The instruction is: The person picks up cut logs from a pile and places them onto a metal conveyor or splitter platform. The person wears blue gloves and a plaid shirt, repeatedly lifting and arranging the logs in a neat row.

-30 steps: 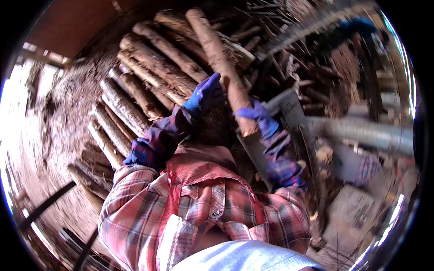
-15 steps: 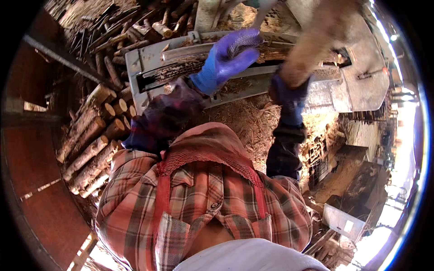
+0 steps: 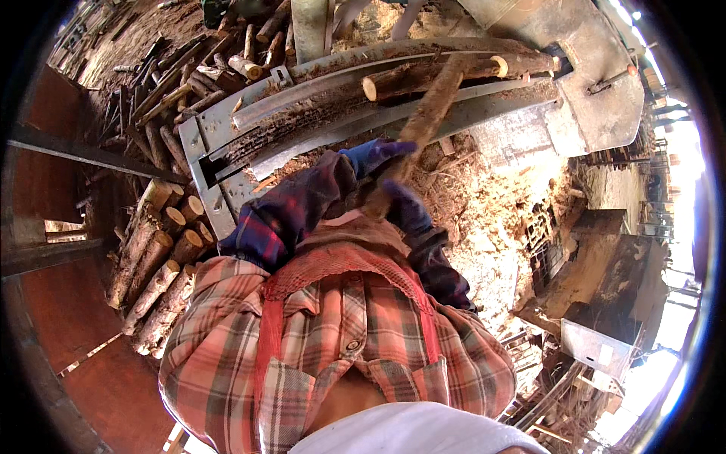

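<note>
Right hand (image 3: 407, 206): fingertips contact the near part of the log (image 3: 434, 106); blur prevents confirming closure. Left hand (image 3: 374, 155): fingers extended together, meeting the log from the left; whether they grip cannot be determined. The log slants upward from before the apron (image 3: 336, 268); its far end overlaps the trough (image 3: 484, 101) in view. Wood chips (image 3: 488, 200) cover the ground before the trough. A second log (image 3: 408, 79) lies lengthwise in the trough. Stacked logs (image 3: 159, 257) stand left, beside a red-brown panel (image 3: 49, 113).
</note>
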The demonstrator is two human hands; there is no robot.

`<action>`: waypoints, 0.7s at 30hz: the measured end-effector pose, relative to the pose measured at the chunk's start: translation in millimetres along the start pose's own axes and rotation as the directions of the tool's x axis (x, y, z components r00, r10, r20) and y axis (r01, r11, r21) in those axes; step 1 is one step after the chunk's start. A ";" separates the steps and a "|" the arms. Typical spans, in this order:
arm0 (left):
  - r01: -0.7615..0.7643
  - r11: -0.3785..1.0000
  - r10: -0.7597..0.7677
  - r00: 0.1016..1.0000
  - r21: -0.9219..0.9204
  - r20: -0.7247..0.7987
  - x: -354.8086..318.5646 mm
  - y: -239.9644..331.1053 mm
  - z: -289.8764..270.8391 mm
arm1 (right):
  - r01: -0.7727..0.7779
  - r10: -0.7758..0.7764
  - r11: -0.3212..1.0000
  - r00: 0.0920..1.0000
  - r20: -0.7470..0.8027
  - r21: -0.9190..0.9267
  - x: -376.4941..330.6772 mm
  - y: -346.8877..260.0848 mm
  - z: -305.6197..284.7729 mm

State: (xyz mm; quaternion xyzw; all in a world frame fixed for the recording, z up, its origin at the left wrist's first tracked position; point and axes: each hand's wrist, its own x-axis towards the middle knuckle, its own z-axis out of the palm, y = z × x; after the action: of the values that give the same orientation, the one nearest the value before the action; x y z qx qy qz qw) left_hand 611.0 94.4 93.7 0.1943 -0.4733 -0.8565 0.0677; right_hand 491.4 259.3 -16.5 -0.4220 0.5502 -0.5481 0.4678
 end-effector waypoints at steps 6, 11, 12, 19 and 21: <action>-0.019 0.988 0.032 0.995 0.150 -0.089 -46.2 -4.7 -21.9 | -0.474 0.446 0.805 0.880 0.164 0.357 17.7 -113.5 4.8; -0.162 0.910 0.261 0.939 0.381 -0.225 -130.6 10.1 -12.9 | -0.116 0.170 0.871 0.983 -0.071 0.477 52.3 -130.4 72.9; -0.131 0.875 0.286 0.917 0.467 -0.278 -148.6 7.2 -17.1 | -0.070 0.105 0.868 0.994 -0.043 0.492 57.7 -132.2 90.5; -0.495 0.573 0.764 0.611 0.653 -0.208 -205.2 74.3 -72.9 | 0.020 -0.069 0.976 0.973 0.219 0.215 65.2 -163.4 150.6; -0.471 0.286 0.889 0.456 0.834 -0.048 -206.8 122.7 -66.6 | 0.075 -0.081 0.997 0.978 0.194 0.036 58.0 -181.3 151.0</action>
State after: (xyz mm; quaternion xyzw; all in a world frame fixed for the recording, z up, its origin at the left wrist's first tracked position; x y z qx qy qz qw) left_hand 818.4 37.6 220.3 0.1882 -0.7649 -0.3800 0.4849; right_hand 618.3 163.4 167.2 -0.4883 0.4767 -0.5298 0.5036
